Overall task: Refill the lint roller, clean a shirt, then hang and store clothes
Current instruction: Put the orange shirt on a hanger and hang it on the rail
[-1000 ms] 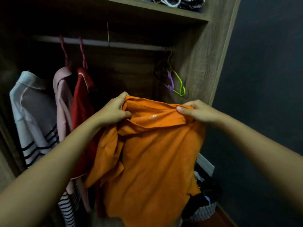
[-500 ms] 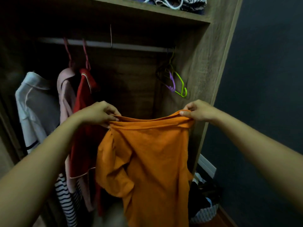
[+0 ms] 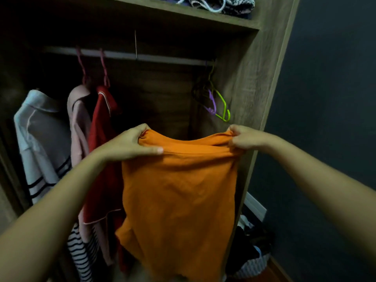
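I'm facing an open wooden wardrobe (image 3: 250, 82) beside a dark wall. The orange shirt (image 3: 179, 192) hangs in front of it, stretched between my hands: left hand (image 3: 130, 144) and right hand (image 3: 243, 138) each pinch its top edge. Behind, a red shirt (image 3: 101, 143), a pink one and a grey one hang from the rail (image 3: 162, 58); empty hangers (image 3: 217, 102) sit at its right end.

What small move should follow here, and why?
Probably free the right hand and reach for an empty hanger, such as the green hanger on the rail. Both hands, left hand included, hold the orange shirt by its top edge, with no hanger visible in it.
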